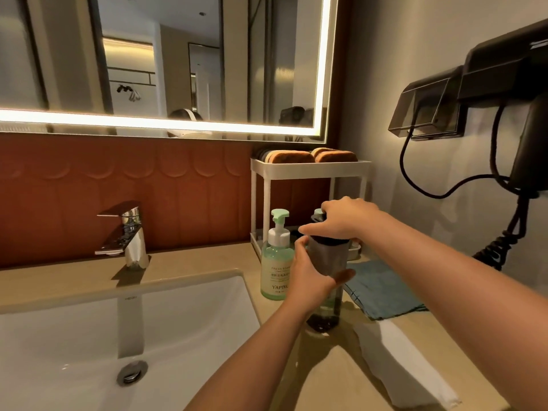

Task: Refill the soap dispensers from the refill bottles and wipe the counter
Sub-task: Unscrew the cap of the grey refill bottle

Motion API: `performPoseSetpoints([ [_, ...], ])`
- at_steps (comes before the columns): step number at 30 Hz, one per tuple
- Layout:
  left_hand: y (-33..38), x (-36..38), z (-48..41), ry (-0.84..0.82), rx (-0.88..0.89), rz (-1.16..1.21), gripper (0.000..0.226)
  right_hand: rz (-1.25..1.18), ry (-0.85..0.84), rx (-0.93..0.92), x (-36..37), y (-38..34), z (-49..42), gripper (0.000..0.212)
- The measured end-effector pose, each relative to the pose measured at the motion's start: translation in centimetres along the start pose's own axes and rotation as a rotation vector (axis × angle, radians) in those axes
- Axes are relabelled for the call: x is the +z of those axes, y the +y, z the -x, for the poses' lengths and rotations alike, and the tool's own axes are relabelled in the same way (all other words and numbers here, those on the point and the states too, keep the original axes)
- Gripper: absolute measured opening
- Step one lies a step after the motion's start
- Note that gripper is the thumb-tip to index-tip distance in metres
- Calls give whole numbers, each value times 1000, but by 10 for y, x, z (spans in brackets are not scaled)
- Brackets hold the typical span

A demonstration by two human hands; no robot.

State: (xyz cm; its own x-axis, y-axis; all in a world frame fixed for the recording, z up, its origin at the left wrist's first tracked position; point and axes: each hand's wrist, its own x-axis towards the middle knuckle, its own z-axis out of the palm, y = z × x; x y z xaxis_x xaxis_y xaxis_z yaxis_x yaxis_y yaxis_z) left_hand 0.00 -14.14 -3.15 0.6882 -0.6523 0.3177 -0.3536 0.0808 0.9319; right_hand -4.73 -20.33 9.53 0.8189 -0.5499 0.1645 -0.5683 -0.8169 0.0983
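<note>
Refill work at a bathroom washstand: left hand [308,274] wrapped round the middle of a tall smoky-grey translucent plastic bottle [325,310], fingers and thumb clamped on its body. Right hand [347,219] cupped over the bottle's black screw cap [329,241], fingertips curled down round the rim.

Bottle upright at the right end of the beige stone counter [323,378], base at or just above the surface, contact not clear from this angle. Darker toward the bottom, fill level unreadable.

Just left of it, beside the left hand, a pale-green pump dispenser with white collar and mint pump head [274,262]. Behind the right hand, the mint top of a second pump [318,211], mostly hidden. On the right, a folded blue cloth [382,289] flat on the counter, and a white folded towel [406,366] nearer. White basin [89,336] to the left.

Judged to be the uncapping of a refill bottle. Best done with the base planted on the counter and the left grip firm without squeezing, to avoid forcing liquid up past the thread. Turn the cap from the right wrist in short strokes, keeping the bottle plumb and clear of the green dispenser, easily knocked toward the basin. Park the loosened cap open end up on the right, near the blue cloth, ready for the wipe-down
</note>
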Motion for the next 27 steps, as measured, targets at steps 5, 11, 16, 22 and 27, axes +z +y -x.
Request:
performPoseSetpoints([
  [5, -11, 9, -6, 69, 9, 65, 71, 30, 18, -21, 2, -2, -7, 66],
  [11, -18, 15, -9, 133, 11, 32, 71, -38, 9, -68, 6, 7, -14, 66],
  [16, -22, 16, -12, 134, 19, -11, 76, -64, 9, -126, 4, 11, -17, 66],
  [22, -20, 15, -12, 123, 35, -14, 78, -50, -14, -161, 2, 13, -18, 68],
  [27, -22, 15, -11, 119, 42, -26, 81, -53, -17, -172, 2, 13, -17, 69],
])
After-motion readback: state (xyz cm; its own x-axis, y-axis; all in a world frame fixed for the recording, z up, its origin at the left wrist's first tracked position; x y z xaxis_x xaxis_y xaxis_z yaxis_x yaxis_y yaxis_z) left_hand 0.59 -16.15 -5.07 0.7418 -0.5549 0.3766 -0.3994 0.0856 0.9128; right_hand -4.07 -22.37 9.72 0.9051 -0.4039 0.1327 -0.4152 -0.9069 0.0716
